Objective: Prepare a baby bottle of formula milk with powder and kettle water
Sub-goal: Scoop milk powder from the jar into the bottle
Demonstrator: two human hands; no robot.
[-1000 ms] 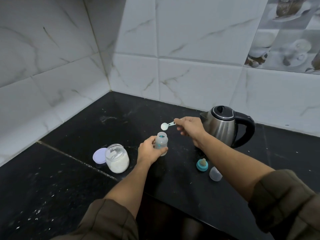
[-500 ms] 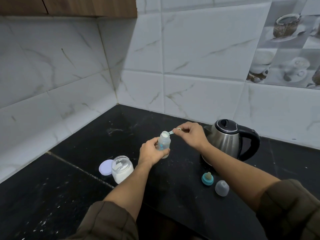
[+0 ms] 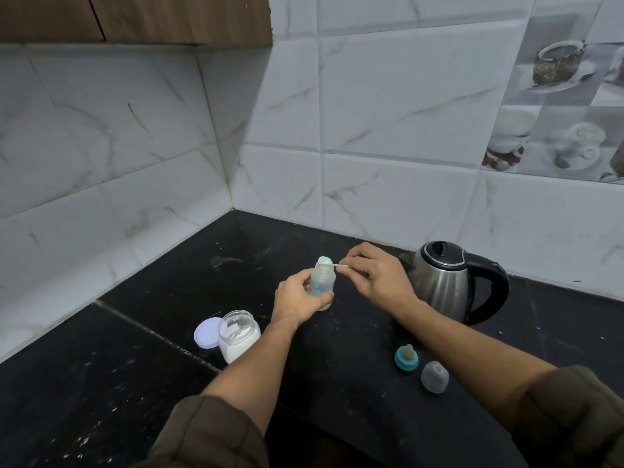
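A small clear baby bottle (image 3: pixel 323 282) stands upright on the black counter, with my left hand (image 3: pixel 299 298) wrapped around its lower body. My right hand (image 3: pixel 374 276) pinches the handle of a white measuring scoop (image 3: pixel 326 261), whose bowl rests turned over on the bottle's open mouth. An open jar of white powder (image 3: pixel 238 336) stands left of my left forearm, its lilac lid (image 3: pixel 207 332) lying beside it. A steel kettle (image 3: pixel 445 282) with a black handle stands just behind my right hand. The teal teat ring (image 3: pixel 406 357) and clear cap (image 3: pixel 435 377) lie under my right forearm.
The black stone counter (image 3: pixel 135 359) runs into a corner of white marble-look wall tiles. A wooden cabinet (image 3: pixel 135 18) hangs above at the upper left. White specks are scattered over the counter surface.
My right hand has brought the scoop down from above the bottle onto its mouth and tipped it over. The camera has tilted upward, showing the cabinet.
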